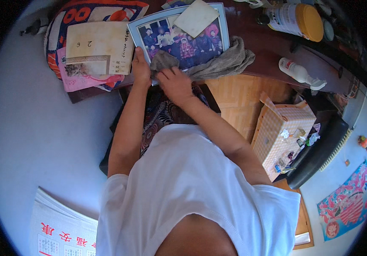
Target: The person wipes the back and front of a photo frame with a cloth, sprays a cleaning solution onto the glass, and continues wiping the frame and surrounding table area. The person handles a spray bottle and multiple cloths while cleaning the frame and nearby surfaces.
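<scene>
At the desk's (271, 53) edge, the left hand (141, 70) pinches the framed photograph (202, 53); the right hand's (175, 85) fingers press a gray cloth (230, 59), pinching unclear. Wiping seems unfinished: paper (196, 18) covers the upper part.
</scene>
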`<control>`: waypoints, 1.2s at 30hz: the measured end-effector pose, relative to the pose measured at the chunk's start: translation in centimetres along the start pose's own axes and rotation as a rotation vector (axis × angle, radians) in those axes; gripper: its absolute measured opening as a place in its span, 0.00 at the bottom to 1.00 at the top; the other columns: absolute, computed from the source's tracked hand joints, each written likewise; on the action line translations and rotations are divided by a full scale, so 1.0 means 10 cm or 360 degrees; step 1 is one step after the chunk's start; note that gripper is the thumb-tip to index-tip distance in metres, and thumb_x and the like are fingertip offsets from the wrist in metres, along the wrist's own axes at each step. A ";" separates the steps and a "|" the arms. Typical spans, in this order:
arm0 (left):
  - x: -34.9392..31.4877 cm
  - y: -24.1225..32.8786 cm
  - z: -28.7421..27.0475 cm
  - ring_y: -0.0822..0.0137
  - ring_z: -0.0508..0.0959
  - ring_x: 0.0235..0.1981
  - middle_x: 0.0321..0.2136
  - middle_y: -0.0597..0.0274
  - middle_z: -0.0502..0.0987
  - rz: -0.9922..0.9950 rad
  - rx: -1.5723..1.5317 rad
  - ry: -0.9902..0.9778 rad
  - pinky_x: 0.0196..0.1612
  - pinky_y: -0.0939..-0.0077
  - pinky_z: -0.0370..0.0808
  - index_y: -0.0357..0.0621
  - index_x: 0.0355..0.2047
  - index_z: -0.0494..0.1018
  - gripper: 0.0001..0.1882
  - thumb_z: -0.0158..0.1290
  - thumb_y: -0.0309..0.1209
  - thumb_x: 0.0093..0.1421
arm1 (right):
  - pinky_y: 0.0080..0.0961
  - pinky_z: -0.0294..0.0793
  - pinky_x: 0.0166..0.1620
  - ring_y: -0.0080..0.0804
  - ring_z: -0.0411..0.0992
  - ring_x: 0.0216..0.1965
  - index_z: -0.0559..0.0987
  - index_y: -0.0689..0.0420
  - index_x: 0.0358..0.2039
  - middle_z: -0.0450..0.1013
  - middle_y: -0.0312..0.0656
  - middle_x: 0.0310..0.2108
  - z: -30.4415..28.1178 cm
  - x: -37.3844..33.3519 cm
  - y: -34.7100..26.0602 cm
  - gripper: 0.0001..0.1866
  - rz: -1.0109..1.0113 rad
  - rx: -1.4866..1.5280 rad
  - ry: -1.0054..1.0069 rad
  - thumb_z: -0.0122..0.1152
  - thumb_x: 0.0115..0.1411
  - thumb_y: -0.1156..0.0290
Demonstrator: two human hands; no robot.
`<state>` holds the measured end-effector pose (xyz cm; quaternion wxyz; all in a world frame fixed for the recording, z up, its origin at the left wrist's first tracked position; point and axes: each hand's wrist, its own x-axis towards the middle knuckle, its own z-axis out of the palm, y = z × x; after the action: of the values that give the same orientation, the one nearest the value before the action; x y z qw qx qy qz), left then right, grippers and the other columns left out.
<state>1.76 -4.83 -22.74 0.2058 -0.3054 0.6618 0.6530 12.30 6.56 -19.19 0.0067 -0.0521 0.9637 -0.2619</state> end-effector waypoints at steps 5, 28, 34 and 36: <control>0.01 -0.06 0.03 0.66 0.78 0.40 0.41 0.58 0.78 -0.0019 -0.0111 -0.0068 0.44 0.68 0.75 0.35 0.48 0.73 0.36 0.44 0.62 0.66 | 0.39 0.76 0.42 0.43 0.72 0.43 0.79 0.45 0.41 0.74 0.37 0.39 -0.53 -0.27 0.89 0.16 0.0185 -0.0253 -0.0042 0.61 0.50 0.73; 0.10 -0.05 -0.10 0.65 0.75 0.40 0.39 0.55 0.78 0.0061 0.0283 -0.0019 0.48 0.66 0.72 0.31 0.51 0.72 0.35 0.42 0.57 0.70 | 0.39 0.73 0.47 0.46 0.71 0.46 0.79 0.48 0.43 0.73 0.41 0.41 -0.83 -0.13 1.34 0.16 0.0687 -0.0330 0.0240 0.65 0.52 0.73; 0.06 0.15 -0.05 0.55 0.74 0.46 0.41 0.49 0.76 0.1053 0.0799 0.0326 0.52 0.60 0.70 0.32 0.50 0.72 0.27 0.58 0.45 0.62 | 0.41 0.72 0.49 0.48 0.68 0.48 0.77 0.50 0.50 0.70 0.46 0.45 -0.78 -0.19 1.32 0.20 0.0518 -0.0172 0.0339 0.66 0.56 0.66; -0.06 0.40 0.15 0.47 0.71 0.52 0.48 0.44 0.73 0.1431 0.1137 0.0412 0.55 0.54 0.67 0.37 0.50 0.73 0.26 0.64 0.40 0.56 | 0.42 0.71 0.50 0.49 0.68 0.48 0.76 0.50 0.52 0.70 0.48 0.47 -0.79 -0.27 1.29 0.21 0.0439 -0.0135 0.0370 0.65 0.58 0.64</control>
<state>-0.69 -3.40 -19.43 -0.0838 0.0163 0.9250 0.3702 13.38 21.85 -18.95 -0.0711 0.1110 0.9661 -0.2219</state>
